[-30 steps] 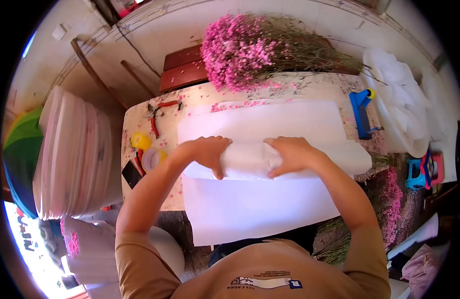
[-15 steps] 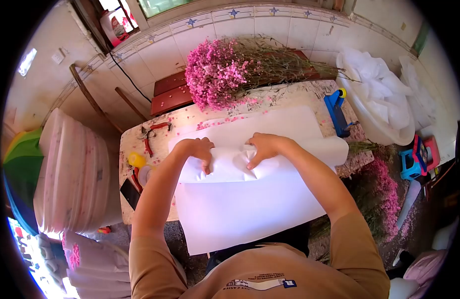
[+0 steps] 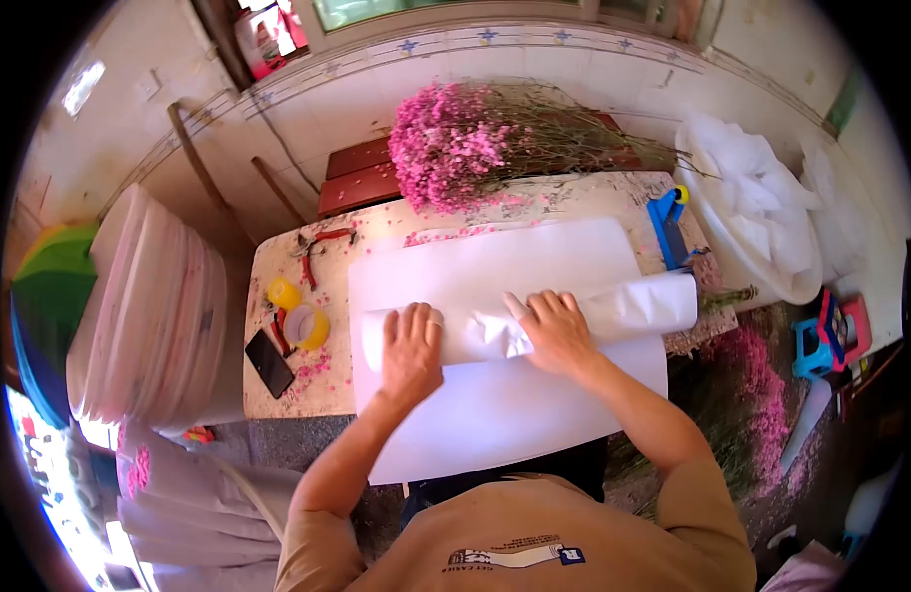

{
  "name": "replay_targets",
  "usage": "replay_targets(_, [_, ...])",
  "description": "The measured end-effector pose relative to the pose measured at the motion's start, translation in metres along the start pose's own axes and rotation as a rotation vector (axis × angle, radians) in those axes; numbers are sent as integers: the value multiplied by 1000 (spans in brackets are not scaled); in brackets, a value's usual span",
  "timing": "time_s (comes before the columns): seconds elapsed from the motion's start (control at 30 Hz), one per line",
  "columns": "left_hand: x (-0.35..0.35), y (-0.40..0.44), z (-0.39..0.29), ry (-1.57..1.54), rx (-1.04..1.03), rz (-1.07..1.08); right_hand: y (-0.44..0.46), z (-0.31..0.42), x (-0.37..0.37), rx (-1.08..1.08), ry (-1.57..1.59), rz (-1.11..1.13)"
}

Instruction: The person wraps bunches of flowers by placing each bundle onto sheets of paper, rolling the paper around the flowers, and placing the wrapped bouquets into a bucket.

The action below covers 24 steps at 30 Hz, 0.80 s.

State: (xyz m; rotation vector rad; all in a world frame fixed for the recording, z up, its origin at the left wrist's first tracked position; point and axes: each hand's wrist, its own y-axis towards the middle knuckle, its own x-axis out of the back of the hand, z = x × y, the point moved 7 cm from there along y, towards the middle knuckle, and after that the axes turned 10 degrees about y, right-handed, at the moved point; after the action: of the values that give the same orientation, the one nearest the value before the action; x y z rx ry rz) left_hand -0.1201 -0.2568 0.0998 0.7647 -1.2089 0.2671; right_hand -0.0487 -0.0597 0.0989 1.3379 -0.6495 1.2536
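Observation:
A white paper roll (image 3: 613, 308) lies across the table, creased in the middle. Green stems (image 3: 728, 297) poke out at its right end; whatever is inside the paper is hidden. My left hand (image 3: 412, 345) rests flat on the roll's left part, fingers stretched away from me. On the middle of the roll lies my right hand (image 3: 554, 331), its fingers somewhat spread. Beneath the roll, flat white sheets (image 3: 505, 414) extend toward me and overhang the near table edge, and another part shows on the far side.
A bunch of pink flowers (image 3: 450, 148) lies at the back. Red-handled pruning shears (image 3: 317, 249), yellow tape rolls (image 3: 307, 326) and a phone (image 3: 269, 362) sit at left. A blue tape dispenser (image 3: 669, 229) stands at right. More pink flowers (image 3: 761, 395) lie on the floor.
My hands have gone from gripping the paper with curled fingers to lying flat on the roll, farther apart. The near overhang of paper looks shorter. My view has shifted slightly.

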Motion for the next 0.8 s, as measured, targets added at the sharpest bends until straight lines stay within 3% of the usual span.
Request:
replay_targets(0.2, [28, -27, -20, -143, 114, 141, -58, 52, -10, 36, -47, -49])
replay_targets(0.27, [30, -18, -25, -173, 34, 138, -57, 61, -4, 54, -79, -56])
replay_targets(0.4, [15, -23, -28, -146, 61, 163, -45, 62, 13, -11, -68, 83])
replay_targets(0.5, [23, -38, -34, -126, 68, 96, -33, 45, 19, -138, 129, 311])
replay_targets(0.6, [30, -52, -38, -145, 88, 29, 1, 51, 34, -32, 138, 251])
replay_targets(0.67, [28, -58, -39, -150, 110, 9, 23, 43, 20, 8, 111, 336])
replay_targets(0.73, [28, -60, -40, -153, 126, -14, 29, 33, -18, -134, 361, 720])
replay_targets(0.8, [28, -60, -39, -151, 111, -24, 38, 38, -24, -137, 363, 777])
